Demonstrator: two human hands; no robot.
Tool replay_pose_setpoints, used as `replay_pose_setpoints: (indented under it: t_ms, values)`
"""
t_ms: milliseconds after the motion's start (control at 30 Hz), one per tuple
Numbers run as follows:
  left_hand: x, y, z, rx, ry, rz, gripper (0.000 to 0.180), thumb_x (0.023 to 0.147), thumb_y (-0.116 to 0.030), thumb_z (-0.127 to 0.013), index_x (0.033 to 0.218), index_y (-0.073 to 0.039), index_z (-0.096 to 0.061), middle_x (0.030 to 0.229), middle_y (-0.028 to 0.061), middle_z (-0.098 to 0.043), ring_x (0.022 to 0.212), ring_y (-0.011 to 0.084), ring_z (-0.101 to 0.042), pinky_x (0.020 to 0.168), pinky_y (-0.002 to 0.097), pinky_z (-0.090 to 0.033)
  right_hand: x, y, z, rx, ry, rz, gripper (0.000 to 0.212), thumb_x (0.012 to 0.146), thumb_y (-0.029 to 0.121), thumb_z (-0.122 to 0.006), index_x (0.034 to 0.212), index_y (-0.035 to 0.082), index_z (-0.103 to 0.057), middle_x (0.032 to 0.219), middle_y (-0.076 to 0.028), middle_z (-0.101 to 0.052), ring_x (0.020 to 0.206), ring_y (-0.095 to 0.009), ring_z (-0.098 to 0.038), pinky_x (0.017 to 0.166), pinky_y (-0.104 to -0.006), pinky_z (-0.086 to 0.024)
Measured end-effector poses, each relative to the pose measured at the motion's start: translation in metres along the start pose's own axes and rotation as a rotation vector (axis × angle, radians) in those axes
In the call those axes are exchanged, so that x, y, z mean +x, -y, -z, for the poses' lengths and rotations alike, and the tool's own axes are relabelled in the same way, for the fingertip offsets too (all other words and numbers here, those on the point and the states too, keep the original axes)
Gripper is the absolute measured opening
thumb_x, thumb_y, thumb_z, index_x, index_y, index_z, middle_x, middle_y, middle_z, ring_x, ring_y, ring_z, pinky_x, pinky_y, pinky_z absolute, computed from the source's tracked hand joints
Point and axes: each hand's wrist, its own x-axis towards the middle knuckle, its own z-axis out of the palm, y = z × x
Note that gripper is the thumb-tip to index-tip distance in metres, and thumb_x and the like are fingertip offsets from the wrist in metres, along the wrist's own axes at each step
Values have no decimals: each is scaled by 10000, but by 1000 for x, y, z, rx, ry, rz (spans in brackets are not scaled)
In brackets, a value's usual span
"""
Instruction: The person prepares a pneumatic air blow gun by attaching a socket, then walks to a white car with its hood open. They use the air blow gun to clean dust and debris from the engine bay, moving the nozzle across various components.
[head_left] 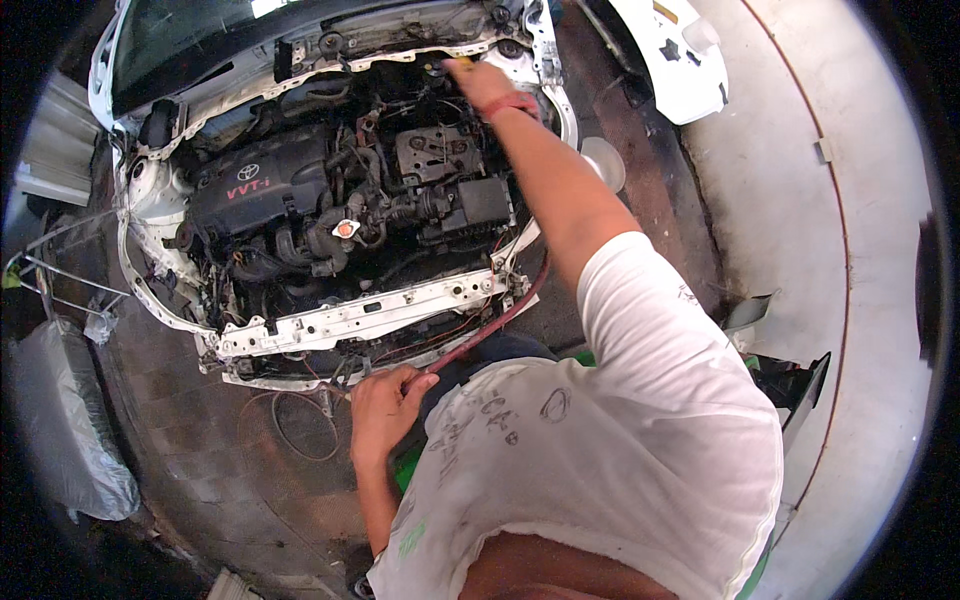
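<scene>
My right arm stretches over the right side of an open engine bay. At its far right corner my right hand (485,88) is closed, its fingertips on or beside a small yellow thing (462,63) whose kind I cannot make out. A red band (512,104) circles that wrist. Low in front of the car, my left hand (388,405) is closed where a dark red hose (485,330) runs into it. The hose rises to the right past the white front crossmember (360,310). What lies inside the left fist is hidden.
A black engine cover (262,170), a radiator cap (345,229) and a black box (483,203) fill the bay. Thin cable loops (305,430) lie on the floor. A wrapped grey bundle (75,430) stands left; a white body panel (680,75) is at the far right.
</scene>
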Motion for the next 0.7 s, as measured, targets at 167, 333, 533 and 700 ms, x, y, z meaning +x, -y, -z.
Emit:
replay_pose_setpoints:
  t_ms: [167, 333, 533, 700]
  values:
    - [-3, 7, -5, 24, -53, -44, 390, 910, -448, -742, 851, -63, -754, 717, 150, -675, 715, 379, -666, 672, 479, -492, -10, -101, 49, 27, -86, -128, 860, 943, 757, -485, 1082, -53, -738, 1054, -331, -712, 1027, -499, -689, 899, -535, -533]
    - [1, 3, -14, 48, -27, -16, 384, 893, -457, -755, 857, -75, -767, 719, 155, -673, 730, 379, -666, 686, 495, -495, -76, -159, -2, -39, 30, -167, 874, 936, 763, -494, 1029, -74, -727, 902, -283, -733, 898, -430, -741, 756, -509, -574]
    - [-3, -4, -8, 243, 113, 32, 396, 893, -470, -746, 837, -79, -764, 672, 153, -649, 719, 371, -661, 674, 486, -499, -162, -171, -92, 316, -79, -286, 695, 984, 643, -578, 946, -46, -665, 654, -135, -642, 479, -245, -652, 429, -370, -483]
    - [-2, -1, 4, 269, 175, 43, 430, 901, -499, -727, 832, -76, -759, 669, 158, -637, 708, 376, -648, 662, 500, -485, -171, -149, -84, 627, 200, -365, 721, 987, 674, -532, 962, -33, -669, 728, -157, -670, 518, -269, -664, 457, -386, -509]
